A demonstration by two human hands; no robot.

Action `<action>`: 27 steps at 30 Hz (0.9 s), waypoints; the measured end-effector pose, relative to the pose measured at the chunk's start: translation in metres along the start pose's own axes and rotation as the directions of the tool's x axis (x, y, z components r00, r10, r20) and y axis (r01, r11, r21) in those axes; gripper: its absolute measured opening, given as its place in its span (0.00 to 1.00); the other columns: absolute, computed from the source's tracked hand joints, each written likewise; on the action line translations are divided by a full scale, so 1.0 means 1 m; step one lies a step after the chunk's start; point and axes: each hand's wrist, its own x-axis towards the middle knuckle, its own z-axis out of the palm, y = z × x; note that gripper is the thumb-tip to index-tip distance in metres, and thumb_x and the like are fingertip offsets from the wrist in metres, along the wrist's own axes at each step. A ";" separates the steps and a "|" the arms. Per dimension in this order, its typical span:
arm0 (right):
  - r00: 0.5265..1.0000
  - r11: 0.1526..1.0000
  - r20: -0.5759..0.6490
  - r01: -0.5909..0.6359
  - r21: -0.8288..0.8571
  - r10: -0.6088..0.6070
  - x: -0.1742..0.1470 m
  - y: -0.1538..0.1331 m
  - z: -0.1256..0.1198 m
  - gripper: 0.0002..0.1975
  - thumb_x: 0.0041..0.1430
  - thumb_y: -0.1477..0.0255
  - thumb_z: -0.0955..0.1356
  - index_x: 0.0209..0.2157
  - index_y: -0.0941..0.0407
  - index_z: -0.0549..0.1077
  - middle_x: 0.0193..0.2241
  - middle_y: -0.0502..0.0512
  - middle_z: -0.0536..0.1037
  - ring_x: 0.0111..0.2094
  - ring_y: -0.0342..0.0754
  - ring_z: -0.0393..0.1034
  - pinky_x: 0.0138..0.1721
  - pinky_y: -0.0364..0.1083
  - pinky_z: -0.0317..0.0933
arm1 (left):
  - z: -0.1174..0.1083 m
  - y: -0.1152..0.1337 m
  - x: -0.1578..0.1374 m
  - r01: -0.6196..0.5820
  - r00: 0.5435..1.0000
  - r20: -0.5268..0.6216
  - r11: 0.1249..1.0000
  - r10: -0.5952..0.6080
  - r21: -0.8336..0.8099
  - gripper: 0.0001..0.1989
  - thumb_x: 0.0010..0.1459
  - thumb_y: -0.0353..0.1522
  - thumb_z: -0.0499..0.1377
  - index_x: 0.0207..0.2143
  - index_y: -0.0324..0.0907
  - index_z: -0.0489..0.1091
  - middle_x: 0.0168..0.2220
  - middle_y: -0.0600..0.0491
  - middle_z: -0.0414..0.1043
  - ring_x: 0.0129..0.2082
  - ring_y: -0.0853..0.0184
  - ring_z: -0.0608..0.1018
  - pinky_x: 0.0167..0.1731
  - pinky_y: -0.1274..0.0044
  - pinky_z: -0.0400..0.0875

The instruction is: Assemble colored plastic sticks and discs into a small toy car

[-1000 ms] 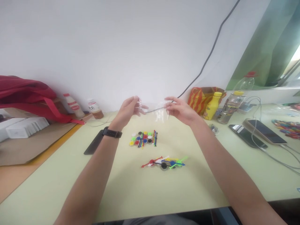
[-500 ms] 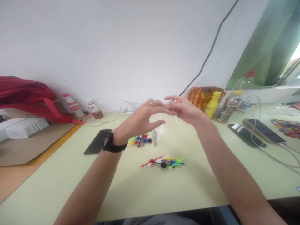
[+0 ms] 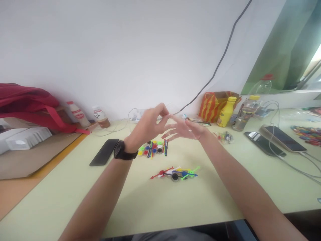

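Observation:
My left hand (image 3: 152, 125), with a black watch on the wrist, is raised over the table, its thumb and forefinger pinched together. Whatever lies in that pinch is too faint to make out; a trace of clear film shows nearby. My right hand (image 3: 187, 129) faces it with fingers stretched and spread, one fingertip meeting the left fingertips. Below them lies a group of colourful round pieces and thin arrow sticks (image 3: 152, 149). Closer to me is a row of arrow spinners (image 3: 175, 176) in red, white, black, yellow, blue and green.
A black phone (image 3: 104, 152) lies left of the pieces. Beyond my right forearm is a small clear bag of parts (image 3: 225, 137). A yellow bottle (image 3: 227, 112), a clear bottle (image 3: 244, 113) and two phones with cables stand or lie at right. White boxes (image 3: 27, 137) are at left.
My right hand has moved left and lower, and its fingers have spread. My left thumb and forefinger have closed into a pinch. The spinners have stayed put.

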 end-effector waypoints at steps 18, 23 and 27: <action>0.998 0.998 -0.011 -0.056 0.018 0.057 -0.012 0.016 -0.023 0.48 0.53 0.37 0.68 0.67 0.48 0.60 0.57 0.63 0.76 0.57 0.61 0.72 0.58 0.62 0.62 | -0.014 -0.012 0.002 0.130 0.971 0.239 0.898 -0.028 -0.421 0.09 0.65 0.37 0.61 0.35 0.43 0.77 0.40 0.48 0.82 0.45 0.60 0.82 0.49 0.68 0.75; 0.946 0.981 -0.275 0.138 -0.135 -0.171 -0.008 -0.007 -0.012 0.39 0.54 0.40 0.69 0.61 0.46 0.69 0.63 0.59 0.73 0.65 0.60 0.64 0.61 0.60 0.61 | -0.019 -0.009 0.001 0.253 0.927 0.374 0.774 -0.022 -0.581 0.08 0.64 0.34 0.61 0.32 0.42 0.76 0.37 0.48 0.80 0.42 0.58 0.82 0.49 0.65 0.76; 0.944 0.924 -0.187 0.201 -0.326 -0.272 -0.012 -0.035 0.004 0.31 0.54 0.50 0.75 0.58 0.44 0.74 0.68 0.54 0.67 0.70 0.57 0.55 0.65 0.57 0.58 | -0.019 -0.008 0.002 0.320 0.880 0.475 0.748 -0.008 -0.581 0.06 0.61 0.33 0.63 0.30 0.43 0.76 0.30 0.50 0.78 0.34 0.61 0.80 0.41 0.68 0.77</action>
